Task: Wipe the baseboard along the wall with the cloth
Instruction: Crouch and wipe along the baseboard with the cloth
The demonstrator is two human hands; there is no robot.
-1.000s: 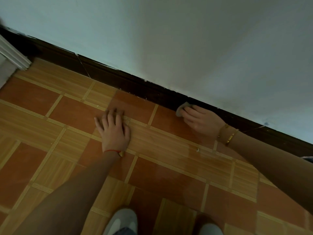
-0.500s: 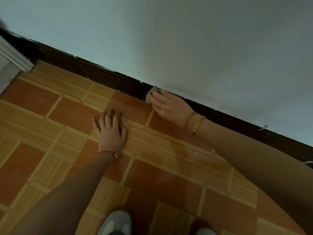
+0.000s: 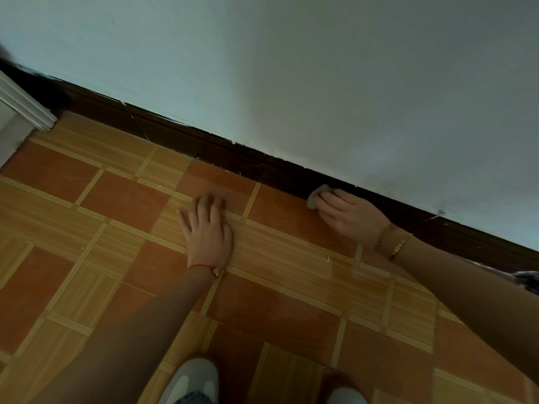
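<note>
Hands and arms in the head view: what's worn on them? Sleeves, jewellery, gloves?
Both hands are bare, no gloves, and no sleeves show on either forearm. The left hand has a thin red string bracelet at the wrist with a small gold-coloured charm. The right hand wears two gold-coloured bangles at the wrist.

A pale blue-white wall rises in dim light. Below lies a floor of orange and wood-patterned tiles. White door trim stands at far left.

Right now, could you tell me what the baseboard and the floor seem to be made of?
Baseboard: probably dark varnished wood, with a faint sheen and moulded ridges. Floor: likely glazed ceramic tile, glossy, with printed wood-grain bands.
</note>
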